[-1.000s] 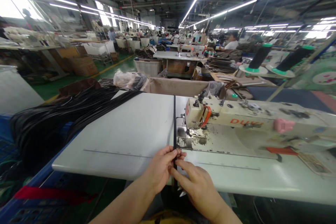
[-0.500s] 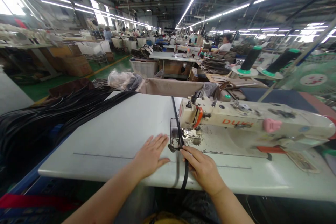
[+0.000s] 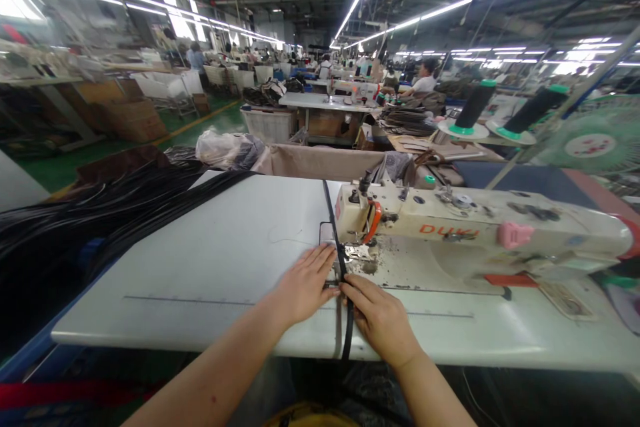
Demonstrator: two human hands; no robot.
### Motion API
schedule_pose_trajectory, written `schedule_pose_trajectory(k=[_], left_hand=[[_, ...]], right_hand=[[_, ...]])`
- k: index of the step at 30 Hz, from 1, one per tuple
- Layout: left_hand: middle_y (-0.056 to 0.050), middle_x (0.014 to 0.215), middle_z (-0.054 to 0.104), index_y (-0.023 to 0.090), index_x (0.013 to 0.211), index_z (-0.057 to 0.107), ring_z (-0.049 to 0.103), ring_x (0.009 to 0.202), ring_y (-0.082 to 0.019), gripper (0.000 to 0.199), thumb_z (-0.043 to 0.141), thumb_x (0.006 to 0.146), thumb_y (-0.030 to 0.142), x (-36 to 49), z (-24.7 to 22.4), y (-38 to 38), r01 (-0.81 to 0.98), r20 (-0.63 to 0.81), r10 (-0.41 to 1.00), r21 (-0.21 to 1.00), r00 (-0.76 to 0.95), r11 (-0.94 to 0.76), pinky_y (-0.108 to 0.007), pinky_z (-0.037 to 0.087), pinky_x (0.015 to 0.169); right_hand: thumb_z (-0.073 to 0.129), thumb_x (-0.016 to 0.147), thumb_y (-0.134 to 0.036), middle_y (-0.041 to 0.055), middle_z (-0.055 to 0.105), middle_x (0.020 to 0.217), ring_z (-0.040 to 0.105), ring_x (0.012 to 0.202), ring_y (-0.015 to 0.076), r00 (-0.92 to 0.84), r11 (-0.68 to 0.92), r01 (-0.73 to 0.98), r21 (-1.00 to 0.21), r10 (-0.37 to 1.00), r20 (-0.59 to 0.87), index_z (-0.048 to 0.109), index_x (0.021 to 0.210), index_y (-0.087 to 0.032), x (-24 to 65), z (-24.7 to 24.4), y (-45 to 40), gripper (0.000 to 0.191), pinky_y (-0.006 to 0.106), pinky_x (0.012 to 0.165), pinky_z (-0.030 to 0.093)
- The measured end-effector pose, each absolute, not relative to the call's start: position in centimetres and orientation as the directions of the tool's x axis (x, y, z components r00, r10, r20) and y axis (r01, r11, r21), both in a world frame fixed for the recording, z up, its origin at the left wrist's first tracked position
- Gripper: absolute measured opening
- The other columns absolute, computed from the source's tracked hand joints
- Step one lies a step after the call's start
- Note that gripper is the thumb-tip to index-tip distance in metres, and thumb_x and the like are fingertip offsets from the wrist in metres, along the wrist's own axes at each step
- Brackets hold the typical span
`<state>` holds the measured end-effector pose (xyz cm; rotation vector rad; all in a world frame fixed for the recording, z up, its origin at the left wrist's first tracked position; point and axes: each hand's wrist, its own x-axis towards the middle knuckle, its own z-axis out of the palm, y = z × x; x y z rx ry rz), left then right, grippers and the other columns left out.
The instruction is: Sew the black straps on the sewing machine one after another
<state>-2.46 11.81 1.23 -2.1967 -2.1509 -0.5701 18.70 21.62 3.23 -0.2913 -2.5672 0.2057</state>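
Across the foreground, a broad, smooth white worktable (image 3: 200, 240); carries a printed ruler line, figures too small to read. On its right side, a long cream-coloured metal sewing machine (image 3: 410, 217); bears orange capitals along the arm, apparently DUKI. At the left table edge, a large heap of long, thin black strips (image 3: 75, 227), partly over a blue plastic crate (image 3: 37, 348); impossible to tell how much lies inside. Behind the table, a wide beige fabric-sided bin (image 3: 320, 163), contents mostly hidden. Farther back, a pale plastic tub (image 3: 270, 125), topped with dark bundles. At far right, a pale green round fan (image 3: 590, 143), with pinkish marks on a white badge, illegible.

Reaching in from below, two bare forearms, converging near the needle area. Left hand (image 3: 306, 283): palm down on the table, fingers straight and close together, thumb angled out, fingertips just beside the strip at the machine. Right hand (image 3: 383, 317): bent inward, fingertips on the strip; impossible to tell whether pinching from beneath. Between both hands, a single narrow black strip (image 3: 349, 325): runs from the far table edge, past the machine head, to the near edge.
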Motion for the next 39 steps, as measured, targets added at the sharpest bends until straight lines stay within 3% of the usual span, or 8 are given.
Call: schedule_pose_trajectory(k=[10, 18, 23, 39], left_hand=[[-0.016, 0.167, 0.037, 0.015, 0.163, 0.028, 0.033, 0.156, -0.029, 0.077, 0.042, 0.103, 0.061, -3.0, 0.7, 11.8, 0.973, 0.282, 0.955, 0.231, -0.087, 0.021, -0.048, 0.024, 0.129], [-0.01, 0.165, 0.042, 0.029, 0.157, 0.044, 0.037, 0.153, -0.031, 0.056, 0.043, 0.106, 0.051, -2.9, 1.6, 11.9, 0.969, 0.227, 0.969, 0.241, -0.101, 0.045, -0.053, 0.029, 0.125], [-0.01, 0.158, 0.051, 0.031, 0.149, 0.053, 0.045, 0.146, -0.031, 0.049, 0.048, 0.104, 0.05, -2.5, 2.0, 12.4, 0.973, 0.261, 0.956, 0.218, -0.134, 0.076, -0.054, 0.034, 0.121], [-0.011, 0.152, 0.054, 0.03, 0.151, 0.05, 0.048, 0.141, -0.031, 0.059, 0.05, 0.1, 0.061, -2.1, 2.0, 12.8, 0.98, 0.28, 0.951, 0.177, -0.134, 0.086, -0.055, 0.037, 0.118]], right_hand=[[0.056, 0.097, -0.014, 0.0081, 0.071, 0.137, 0.063, 0.132, 0.0251, -0.832, 0.95, 0.231, -0.209, 0.304, 0.464, 0.072, 0.128, -0.021, 18.4, 2.4, 21.8, 0.035, 0.042, 0.112, 0.055], [0.057, 0.097, -0.014, 0.0077, 0.068, 0.141, 0.059, 0.136, 0.0273, -0.845, 0.944, 0.28, -0.175, 0.329, 0.421, 0.069, 0.133, -0.019, 18.2, 2.6, 21.9, 0.039, 0.043, 0.111, 0.055], [0.057, 0.097, -0.015, 0.0075, 0.067, 0.142, 0.059, 0.137, 0.0276, -0.846, 0.948, 0.278, -0.156, 0.319, 0.427, 0.069, 0.134, -0.018, 18.0, 2.3, 22.0, 0.039, 0.043, 0.111, 0.055], [0.058, 0.09, -0.008, 0.0082, 0.063, 0.148, 0.052, 0.142, 0.0255, -0.846, 0.94, 0.296, -0.168, 0.34, 0.412, 0.064, 0.14, -0.017, 18.0, 1.8, 22.0, 0.051, 0.041, 0.115, 0.052]])
